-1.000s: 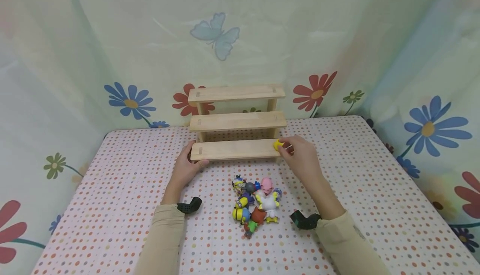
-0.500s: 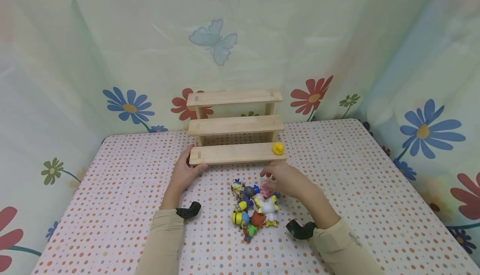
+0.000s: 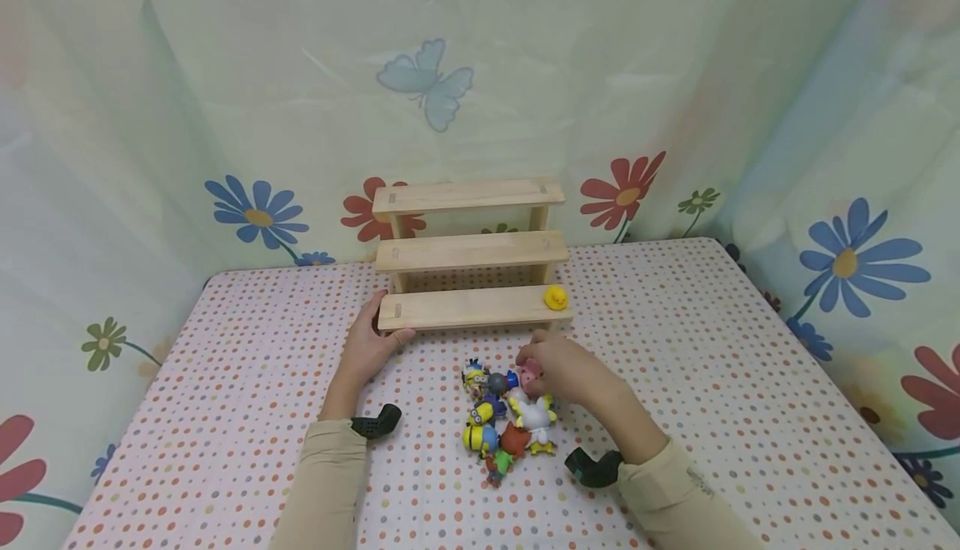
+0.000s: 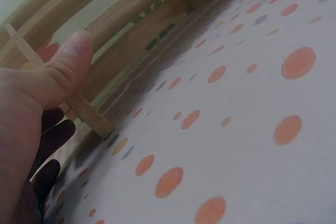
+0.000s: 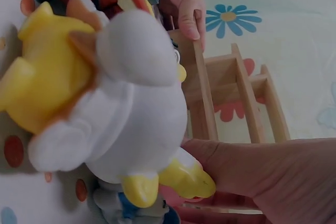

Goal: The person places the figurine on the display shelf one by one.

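Observation:
At the left end of a three-step wooden shelf [image 3: 471, 308], my left hand [image 3: 367, 350] holds the lowest board. In the left wrist view the thumb [image 4: 73, 61] lies over the board's end and the other fingers are below it. A yellow rubber duck [image 3: 556, 297] sits at the right end of that board. My right hand [image 3: 573, 368] pinches a pink pig-like figurine [image 3: 530, 375] at the top of a cluster of toys. A white figurine with yellow feet [image 5: 142, 124] hides much of that grip in the right wrist view.
Several small figurines lie close together before the shelf, among them a yellow-and-blue minion [image 3: 480, 437], a red-brown one [image 3: 514, 439] and a grey one [image 3: 498, 382]. The dotted cloth [image 3: 675, 350] covers the table. A flowered curtain [image 3: 517, 75] stands behind the shelf.
My right hand has let go of the yellow duck on the lowest board, come down to the toys and taken hold of the pink figurine. The left hand has stayed on the shelf.

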The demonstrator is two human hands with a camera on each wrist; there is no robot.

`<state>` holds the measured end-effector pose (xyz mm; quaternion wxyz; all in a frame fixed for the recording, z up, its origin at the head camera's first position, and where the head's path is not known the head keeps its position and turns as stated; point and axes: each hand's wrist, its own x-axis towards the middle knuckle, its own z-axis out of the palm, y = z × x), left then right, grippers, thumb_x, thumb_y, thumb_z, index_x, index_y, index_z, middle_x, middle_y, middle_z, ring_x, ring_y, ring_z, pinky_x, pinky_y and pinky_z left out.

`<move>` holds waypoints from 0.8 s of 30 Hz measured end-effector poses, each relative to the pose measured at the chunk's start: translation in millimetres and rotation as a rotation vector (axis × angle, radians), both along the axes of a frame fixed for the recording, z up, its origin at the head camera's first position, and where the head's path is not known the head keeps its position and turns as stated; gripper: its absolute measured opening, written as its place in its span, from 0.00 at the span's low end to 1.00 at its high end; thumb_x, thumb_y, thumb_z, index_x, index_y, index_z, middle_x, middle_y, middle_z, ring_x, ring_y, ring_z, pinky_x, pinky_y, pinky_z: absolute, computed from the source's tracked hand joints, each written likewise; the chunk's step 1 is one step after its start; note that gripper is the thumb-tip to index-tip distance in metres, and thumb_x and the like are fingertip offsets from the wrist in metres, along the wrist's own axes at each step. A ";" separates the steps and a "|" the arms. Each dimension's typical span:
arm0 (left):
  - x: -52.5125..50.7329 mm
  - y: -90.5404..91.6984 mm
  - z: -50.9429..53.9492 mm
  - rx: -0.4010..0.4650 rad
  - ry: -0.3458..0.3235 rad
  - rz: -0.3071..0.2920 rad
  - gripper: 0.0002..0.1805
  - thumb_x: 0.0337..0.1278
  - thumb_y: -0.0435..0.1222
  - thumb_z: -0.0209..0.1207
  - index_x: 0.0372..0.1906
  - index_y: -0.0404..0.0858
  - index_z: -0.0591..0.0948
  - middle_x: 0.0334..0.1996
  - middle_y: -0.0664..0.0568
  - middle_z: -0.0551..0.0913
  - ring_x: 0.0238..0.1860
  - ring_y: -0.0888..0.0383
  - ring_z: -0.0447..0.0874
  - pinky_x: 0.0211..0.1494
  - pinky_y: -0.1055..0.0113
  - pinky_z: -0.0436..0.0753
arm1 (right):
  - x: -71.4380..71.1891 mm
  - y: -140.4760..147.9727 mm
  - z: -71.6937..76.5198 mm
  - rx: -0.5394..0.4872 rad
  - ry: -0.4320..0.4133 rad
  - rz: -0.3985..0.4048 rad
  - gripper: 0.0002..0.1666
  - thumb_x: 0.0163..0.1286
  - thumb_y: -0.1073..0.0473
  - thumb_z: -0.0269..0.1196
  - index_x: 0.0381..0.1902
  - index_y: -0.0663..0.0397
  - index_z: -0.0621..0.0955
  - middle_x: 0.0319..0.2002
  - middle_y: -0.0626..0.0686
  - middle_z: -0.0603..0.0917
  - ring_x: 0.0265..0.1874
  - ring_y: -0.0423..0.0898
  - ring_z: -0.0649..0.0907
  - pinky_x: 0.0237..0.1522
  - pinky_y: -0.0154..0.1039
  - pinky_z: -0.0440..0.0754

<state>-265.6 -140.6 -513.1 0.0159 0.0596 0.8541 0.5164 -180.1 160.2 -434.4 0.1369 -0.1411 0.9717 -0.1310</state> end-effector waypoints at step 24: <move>-0.1 1.3 0.3 -0.008 -0.006 0.005 0.57 0.43 0.54 0.69 0.75 0.43 0.51 0.75 0.45 0.52 0.74 0.48 0.54 0.73 0.53 0.59 | -2.8 0.9 -0.6 -0.064 0.018 -0.043 0.20 0.58 0.57 0.70 0.49 0.51 0.83 0.50 0.52 0.79 0.45 0.48 0.80 0.47 0.46 0.82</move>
